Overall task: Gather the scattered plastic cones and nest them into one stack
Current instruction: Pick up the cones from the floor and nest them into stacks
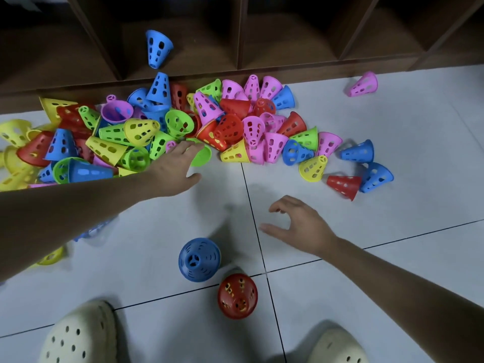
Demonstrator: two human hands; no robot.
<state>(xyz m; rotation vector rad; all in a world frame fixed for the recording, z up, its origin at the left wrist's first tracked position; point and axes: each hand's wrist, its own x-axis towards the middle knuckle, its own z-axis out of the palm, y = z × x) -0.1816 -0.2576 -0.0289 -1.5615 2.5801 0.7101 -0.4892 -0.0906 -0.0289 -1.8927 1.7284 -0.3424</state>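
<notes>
Dozens of perforated plastic cones, the cone pile (167,127), lie heaped on the white tile floor (392,244) along the foot of a dark wooden shelf unit (235,35). Colours: yellow, red, blue, green, pink. Most are tipped on their sides, some partly nested.

Head view, far side: one blue cone (158,48) sits inside a shelf compartment, apart from the heap. A lone pink cone (364,85) lies well to the right, on its side.

Head view, middle: left hand (175,166) reaches to the near edge of the pile, fingers extended over a green cone (201,156) lying with its wide mouth toward the camera. Fingertips touch or overlap it; whether they actually grasp it cannot be told. Right hand (298,226) hovers over bare tile, fingers loosely spread and curved, holding nothing.

Head view, near side: a blue cone stack (199,259) stands upright, narrow end up, seen from above. Just beside it, to the right and nearer, a red cone stack (237,296) also stands upright, with yellow showing through its holes. Two cream perforated clogs (78,336) at the bottom edge.
</notes>
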